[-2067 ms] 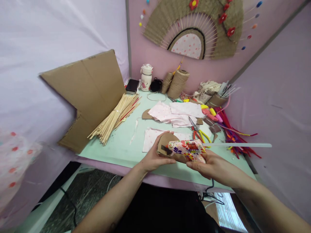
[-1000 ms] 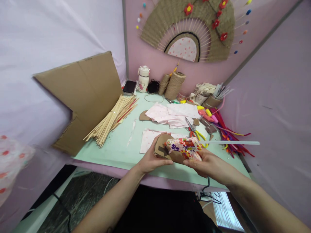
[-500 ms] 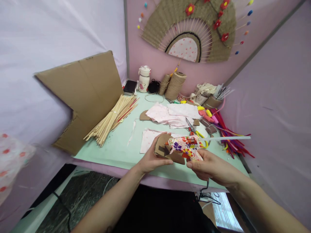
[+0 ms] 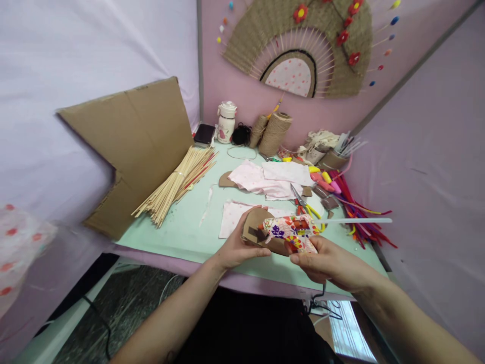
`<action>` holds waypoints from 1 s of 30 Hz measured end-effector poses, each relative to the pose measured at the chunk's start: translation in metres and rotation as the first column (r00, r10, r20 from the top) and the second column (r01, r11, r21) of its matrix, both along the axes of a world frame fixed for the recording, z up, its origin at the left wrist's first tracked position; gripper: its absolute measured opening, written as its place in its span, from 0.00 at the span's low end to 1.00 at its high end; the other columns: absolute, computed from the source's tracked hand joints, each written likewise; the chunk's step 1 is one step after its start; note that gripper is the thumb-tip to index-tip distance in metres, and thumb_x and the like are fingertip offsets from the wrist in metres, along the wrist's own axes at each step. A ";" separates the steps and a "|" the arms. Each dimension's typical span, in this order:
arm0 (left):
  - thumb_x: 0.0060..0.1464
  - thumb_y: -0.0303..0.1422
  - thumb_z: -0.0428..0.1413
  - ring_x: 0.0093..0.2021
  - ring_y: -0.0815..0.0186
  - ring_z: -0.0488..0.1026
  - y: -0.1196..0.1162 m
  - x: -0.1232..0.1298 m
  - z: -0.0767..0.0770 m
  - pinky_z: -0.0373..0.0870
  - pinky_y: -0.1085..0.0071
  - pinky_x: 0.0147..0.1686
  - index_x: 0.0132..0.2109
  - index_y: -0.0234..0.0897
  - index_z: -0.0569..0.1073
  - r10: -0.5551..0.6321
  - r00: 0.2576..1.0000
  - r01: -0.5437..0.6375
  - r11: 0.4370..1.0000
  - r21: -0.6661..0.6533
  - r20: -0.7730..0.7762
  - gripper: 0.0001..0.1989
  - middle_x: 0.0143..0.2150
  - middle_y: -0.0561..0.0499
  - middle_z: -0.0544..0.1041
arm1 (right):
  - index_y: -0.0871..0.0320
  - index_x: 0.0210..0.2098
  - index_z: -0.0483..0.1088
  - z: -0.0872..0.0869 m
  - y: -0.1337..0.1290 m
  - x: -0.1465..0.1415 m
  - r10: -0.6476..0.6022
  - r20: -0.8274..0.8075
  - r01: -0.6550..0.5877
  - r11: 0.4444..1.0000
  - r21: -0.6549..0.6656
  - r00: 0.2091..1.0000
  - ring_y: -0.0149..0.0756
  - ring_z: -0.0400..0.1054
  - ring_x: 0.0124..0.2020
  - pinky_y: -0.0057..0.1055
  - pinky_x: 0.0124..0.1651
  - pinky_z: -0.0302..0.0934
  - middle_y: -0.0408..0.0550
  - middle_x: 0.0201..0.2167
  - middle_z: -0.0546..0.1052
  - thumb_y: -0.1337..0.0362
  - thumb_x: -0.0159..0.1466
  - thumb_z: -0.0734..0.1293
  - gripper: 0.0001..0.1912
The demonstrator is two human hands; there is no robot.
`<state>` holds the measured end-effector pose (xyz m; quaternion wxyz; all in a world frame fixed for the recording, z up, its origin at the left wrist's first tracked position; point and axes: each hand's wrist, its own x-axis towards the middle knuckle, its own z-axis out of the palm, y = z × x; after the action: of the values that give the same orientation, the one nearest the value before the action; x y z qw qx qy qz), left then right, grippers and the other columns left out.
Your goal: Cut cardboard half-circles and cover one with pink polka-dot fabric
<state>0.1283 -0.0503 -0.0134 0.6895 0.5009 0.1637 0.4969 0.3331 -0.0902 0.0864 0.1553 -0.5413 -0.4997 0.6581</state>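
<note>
My left hand [image 4: 237,247] grips a curved piece of cardboard [image 4: 252,224] by its left end, thumb in front and fingers behind, above the table's front edge. In my right hand [image 4: 326,258] is a hot glue gun [image 4: 290,230] with a flower-patterned body. Its orange nozzle points left, over the cardboard's face; whether the tip touches cannot be made out. A long translucent glue stick [image 4: 356,221] sticks out of the gun's back. Behind the cardboard lies a pink dotted cloth [image 4: 229,217], partly hidden by my left hand and the cardboard.
Scissors [image 4: 299,197] with yellow handles lie just behind the glue gun. Bundled wooden sticks [image 4: 176,184] rest at left by a large cardboard sheet [image 4: 147,131]. Twine rolls [image 4: 275,134] and a white bottle [image 4: 226,124] stand at the back; pipe cleaners [image 4: 364,220] lie right.
The glue gun's nozzle has dipped slightly over the cardboard, and the gun has tilted a little. My left hand keeps its grip. The whole view has shifted slightly.
</note>
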 end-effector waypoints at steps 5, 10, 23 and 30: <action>0.41 0.33 0.71 0.68 0.49 0.56 0.000 0.000 0.000 0.57 0.51 0.64 0.65 0.46 0.58 -0.006 1.000 0.006 1.000 0.000 0.006 0.46 0.69 0.42 0.57 | 0.56 0.24 0.58 0.000 -0.001 -0.002 -0.024 -0.001 0.024 1.000 0.000 1.000 0.21 0.43 0.15 0.24 0.18 0.39 0.31 0.13 0.54 0.47 0.52 0.73 0.25; 0.40 0.33 0.71 0.68 0.47 0.56 -0.001 0.000 0.000 0.58 0.49 0.63 0.65 0.47 0.59 -0.009 1.000 0.009 1.000 -0.018 0.006 0.46 0.70 0.42 0.56 | 0.56 0.25 0.58 0.000 -0.001 -0.004 -0.048 -0.028 0.048 0.999 -0.012 0.998 0.20 0.42 0.14 0.23 0.18 0.37 0.30 0.12 0.53 0.47 0.52 0.74 0.24; 0.39 0.33 0.71 0.67 0.46 0.56 -0.001 0.000 0.001 0.59 0.50 0.63 0.64 0.48 0.59 -0.015 1.000 0.015 1.000 -0.017 0.007 0.46 0.70 0.43 0.57 | 0.56 0.26 0.59 0.000 -0.001 -0.001 -0.049 0.002 0.049 0.999 -0.001 0.999 0.21 0.42 0.15 0.24 0.18 0.37 0.30 0.12 0.53 0.46 0.52 0.73 0.24; 0.40 0.32 0.71 0.68 0.46 0.56 -0.001 0.001 0.000 0.59 0.51 0.63 0.65 0.47 0.59 -0.009 1.000 0.009 1.000 -0.003 0.009 0.47 0.69 0.43 0.58 | 0.56 0.25 0.59 -0.002 -0.002 0.000 -0.015 0.053 0.014 1.000 0.025 0.998 0.21 0.42 0.15 0.24 0.19 0.38 0.31 0.13 0.53 0.44 0.54 0.71 0.25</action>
<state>0.1288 -0.0512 -0.0132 0.6933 0.4984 0.1591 0.4956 0.3327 -0.0923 0.0842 0.1535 -0.5602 -0.5078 0.6363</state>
